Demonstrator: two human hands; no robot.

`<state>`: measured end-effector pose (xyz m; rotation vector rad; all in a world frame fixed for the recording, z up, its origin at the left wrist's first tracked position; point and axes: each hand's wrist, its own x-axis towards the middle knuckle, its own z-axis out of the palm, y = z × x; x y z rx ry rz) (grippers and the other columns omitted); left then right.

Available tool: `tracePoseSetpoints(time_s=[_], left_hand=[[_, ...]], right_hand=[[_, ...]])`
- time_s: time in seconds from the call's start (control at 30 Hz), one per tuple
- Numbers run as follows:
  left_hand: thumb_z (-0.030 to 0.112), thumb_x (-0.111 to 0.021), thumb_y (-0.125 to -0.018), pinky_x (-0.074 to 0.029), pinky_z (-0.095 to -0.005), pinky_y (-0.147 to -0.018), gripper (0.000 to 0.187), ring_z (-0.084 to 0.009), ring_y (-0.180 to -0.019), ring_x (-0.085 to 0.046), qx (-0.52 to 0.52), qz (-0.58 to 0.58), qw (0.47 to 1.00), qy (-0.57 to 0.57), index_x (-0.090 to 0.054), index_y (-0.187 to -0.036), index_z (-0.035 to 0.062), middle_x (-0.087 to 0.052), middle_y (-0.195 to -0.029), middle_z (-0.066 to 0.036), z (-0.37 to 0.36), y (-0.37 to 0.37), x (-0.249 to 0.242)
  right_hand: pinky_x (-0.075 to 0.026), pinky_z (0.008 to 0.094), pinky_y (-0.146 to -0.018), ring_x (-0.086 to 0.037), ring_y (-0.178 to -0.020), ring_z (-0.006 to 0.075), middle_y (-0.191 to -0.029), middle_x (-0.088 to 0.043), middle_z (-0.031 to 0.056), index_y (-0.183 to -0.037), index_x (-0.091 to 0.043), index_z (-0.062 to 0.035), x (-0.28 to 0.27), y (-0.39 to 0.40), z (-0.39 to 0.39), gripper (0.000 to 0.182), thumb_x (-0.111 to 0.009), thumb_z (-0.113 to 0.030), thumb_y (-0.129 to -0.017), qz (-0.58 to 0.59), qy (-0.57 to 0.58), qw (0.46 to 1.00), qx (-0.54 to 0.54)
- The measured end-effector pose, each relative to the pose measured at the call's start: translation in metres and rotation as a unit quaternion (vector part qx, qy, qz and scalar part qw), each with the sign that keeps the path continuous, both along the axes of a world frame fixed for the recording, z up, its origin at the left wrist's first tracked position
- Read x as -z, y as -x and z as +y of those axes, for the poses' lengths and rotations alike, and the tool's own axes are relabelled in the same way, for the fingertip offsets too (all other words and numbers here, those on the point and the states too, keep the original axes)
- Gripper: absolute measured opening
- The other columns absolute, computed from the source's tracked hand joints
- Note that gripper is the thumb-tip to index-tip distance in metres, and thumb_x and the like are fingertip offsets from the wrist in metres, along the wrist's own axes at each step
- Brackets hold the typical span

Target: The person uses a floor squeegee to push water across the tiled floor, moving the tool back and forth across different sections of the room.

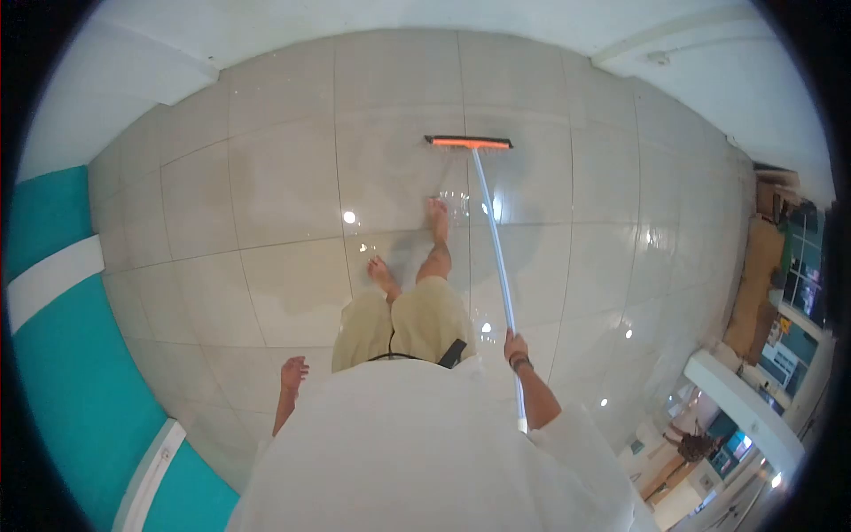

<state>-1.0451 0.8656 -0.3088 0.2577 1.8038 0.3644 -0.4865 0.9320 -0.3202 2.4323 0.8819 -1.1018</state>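
My right hand [516, 346] is wrapped around the pale pole of a floor squeegee [498, 248], near its upper end. The squeegee's orange head with a black blade lies across the wet tiled floor [399, 168], ahead of my bare feet. Free of any object, my left hand [293, 373] hangs beside my left hip with its fingers loosely bent and apart. My right foot [439, 213] is forward of my left foot [381, 270].
Pale walls [399, 16] border the floor ahead. A teal wall [71, 372] with white bands runs along the left. On the right are a brown board [753, 284], shelves with assorted items, and a person [696, 443] farther off. Water and light reflections shine on the tiles.
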Motion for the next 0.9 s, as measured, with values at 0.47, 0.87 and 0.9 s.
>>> tracePoseSetpoints(time_s=[0.47, 0.87, 0.9], left_hand=[[0.026, -0.044, -0.074, -0.040, -0.0249, -0.058, 0.025, -0.0138, -0.068, -0.051, 0.209, -0.045, 0.977, -0.007, -0.053, -0.089, 0.0082, -0.055, -0.076, -0.007, -0.004, -0.012, 0.056], [0.020, -0.041, -0.076, -0.043, -0.0278, -0.067, 0.023, -0.0163, -0.078, -0.053, 0.086, -0.092, 0.992, 0.023, -0.053, -0.091, 0.0066, -0.056, -0.085, -0.011, 0.005, -0.048, 0.042], [0.020, -0.040, -0.076, -0.042, -0.0266, -0.064, 0.024, -0.0150, -0.073, -0.053, 0.013, -0.143, 0.988, 0.061, -0.053, -0.091, 0.0069, -0.056, -0.081, -0.010, 0.024, -0.055, 0.031]], right_hand=[[-0.038, 0.0429, -0.068, -0.049, -0.078, 0.0382, -0.077, -0.052, 0.0242, -0.079, -0.052, 0.0023, -0.170, 0.071, -0.350, 0.058, -0.026, -0.049, -0.077, 0.041, 0.172, 0.978, 0.109], [-0.037, 0.0449, -0.068, -0.047, -0.081, 0.0402, -0.081, -0.050, 0.0270, -0.084, -0.051, 0.0033, -0.019, -0.042, 0.061, 0.054, -0.027, -0.045, -0.078, 0.032, -0.092, 0.995, 0.012], [-0.036, 0.0442, -0.071, -0.046, -0.083, 0.0398, -0.083, -0.050, 0.0267, -0.084, -0.051, 0.0034, 0.006, -0.056, 0.113, 0.054, -0.027, -0.044, -0.078, 0.034, -0.114, 0.993, 0.021]])
